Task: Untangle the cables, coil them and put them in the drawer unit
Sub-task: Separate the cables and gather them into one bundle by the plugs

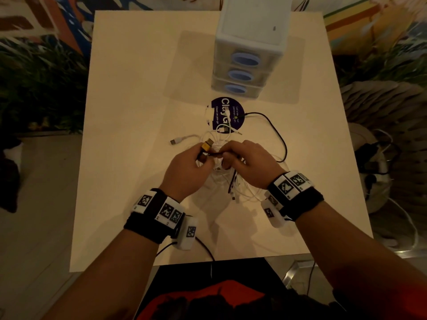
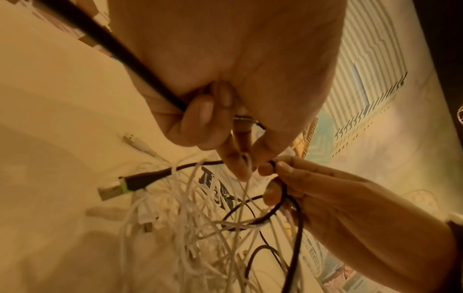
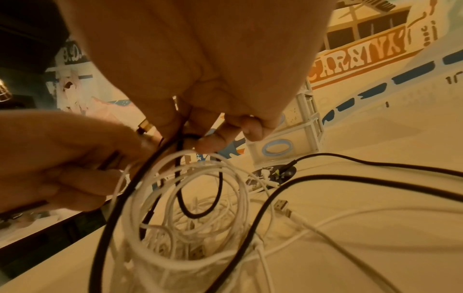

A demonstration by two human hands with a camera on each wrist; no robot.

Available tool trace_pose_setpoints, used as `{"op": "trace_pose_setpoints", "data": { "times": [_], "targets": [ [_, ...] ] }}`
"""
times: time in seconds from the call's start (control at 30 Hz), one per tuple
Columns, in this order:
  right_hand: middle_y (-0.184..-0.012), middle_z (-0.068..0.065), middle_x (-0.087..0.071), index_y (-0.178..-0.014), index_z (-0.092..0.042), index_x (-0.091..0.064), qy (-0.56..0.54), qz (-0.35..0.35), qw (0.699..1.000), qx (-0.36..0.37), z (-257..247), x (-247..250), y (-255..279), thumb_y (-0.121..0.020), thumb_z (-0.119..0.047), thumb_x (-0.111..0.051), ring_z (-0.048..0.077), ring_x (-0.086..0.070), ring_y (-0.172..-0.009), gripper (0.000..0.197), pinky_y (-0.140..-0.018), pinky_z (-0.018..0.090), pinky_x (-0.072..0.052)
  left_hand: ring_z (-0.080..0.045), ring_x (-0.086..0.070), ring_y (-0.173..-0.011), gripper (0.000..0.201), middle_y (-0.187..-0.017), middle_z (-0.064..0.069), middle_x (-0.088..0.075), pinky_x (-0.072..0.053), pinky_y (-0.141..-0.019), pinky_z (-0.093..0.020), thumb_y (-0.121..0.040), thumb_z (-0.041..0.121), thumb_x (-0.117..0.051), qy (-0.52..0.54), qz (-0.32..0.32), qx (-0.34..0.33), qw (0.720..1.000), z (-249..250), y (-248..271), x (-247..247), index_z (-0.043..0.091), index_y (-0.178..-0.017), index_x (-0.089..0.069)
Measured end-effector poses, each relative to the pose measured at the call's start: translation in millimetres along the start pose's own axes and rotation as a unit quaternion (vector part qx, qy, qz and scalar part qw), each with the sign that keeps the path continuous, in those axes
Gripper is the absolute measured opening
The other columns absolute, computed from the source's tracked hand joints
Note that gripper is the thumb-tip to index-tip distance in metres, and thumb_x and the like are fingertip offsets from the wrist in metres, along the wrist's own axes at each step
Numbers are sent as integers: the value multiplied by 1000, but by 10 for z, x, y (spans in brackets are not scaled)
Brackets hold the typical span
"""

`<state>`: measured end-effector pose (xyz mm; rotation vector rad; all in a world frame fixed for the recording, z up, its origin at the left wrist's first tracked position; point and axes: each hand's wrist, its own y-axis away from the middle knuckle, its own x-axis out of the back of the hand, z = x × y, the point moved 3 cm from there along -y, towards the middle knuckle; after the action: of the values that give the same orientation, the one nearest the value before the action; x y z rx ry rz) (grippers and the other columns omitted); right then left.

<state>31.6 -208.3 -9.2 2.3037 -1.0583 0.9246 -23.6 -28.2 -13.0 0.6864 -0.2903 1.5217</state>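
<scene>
Head view: left hand (image 1: 184,167) and right hand (image 1: 245,162) both pinch the black cable (image 1: 280,137), fingers curled tight over the white cables (image 1: 240,192); drawer unit (image 1: 248,49) at 12 o'clock.

Left wrist: fingertips (image 2: 200,111) clamp black cord.

Right wrist: grip point mostly hidden behind the knuckles.

You're in a cafe-like pantry space: painted wall murals (image 3: 358,49), "Clean as you go" table sticker (image 1: 227,113)

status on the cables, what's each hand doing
Left hand grips black cable near its yellow-tipped plug. Right hand pinches same cable. White cables tangled round it. Drawer unit closed.
</scene>
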Motion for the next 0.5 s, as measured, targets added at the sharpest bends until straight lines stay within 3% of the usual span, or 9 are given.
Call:
{"op": "trace_pose_setpoints", "data": {
  "times": [0.2,0.27,0.37,0.43,0.5],
  "targets": [
    [-89,-14,-69,-107,-33,-67,58,95,994,-19,40,64,75,-101,-41,-41,21,-56,-91,28,-80,49,-45,-9,-49,-59,26,-81,5,-63,-30,-53,-27,-97,22,-55,-80,51,9,995,-139,25,28,30,-120,-64],
    [-91,-12,-67,-104,-32,-67,31,143,989,-28,74,139,78,-102,-39,-44,20,-58,-90,24,-81,51,-45,-21,-54,-65,33,-86,2,-62,-29,-57,-29,-99,20,-54,-87,77,34,993,-189,27,61,26,-131,-61],
    [-90,-10,-70,-106,-28,-60,-104,153,981,-58,111,257,109,-106,-28,-44,13,-66,-87,16,-83,46,-53,-31,-61,-78,34,-101,-5,-69,-40,-66,-34,-99,19,-55,-86,91,53,991,-299,58,102,24,-132,-59],
    [-92,-5,-72,-106,-31,-56,-163,145,973,-75,108,322,143,-107,-23,-44,13,-70,-86,15,-85,42,-58,-28,-63,-84,34,-103,-3,-68,-47,-71,-36,-96,22,-61,-80,105,58,990,-332,79,121,25,-130,-57],
    [-93,-1,-74,-106,-33,-56,-188,143,968,-81,96,350,150,-108,-21,-45,16,-72,-84,16,-85,40,-58,-19,-59,-86,38,-105,2,-64,-44,-70,-32,-90,27,-69,-73,126,62,987,-292,100,143,27,-126,-56]
  ]
}}
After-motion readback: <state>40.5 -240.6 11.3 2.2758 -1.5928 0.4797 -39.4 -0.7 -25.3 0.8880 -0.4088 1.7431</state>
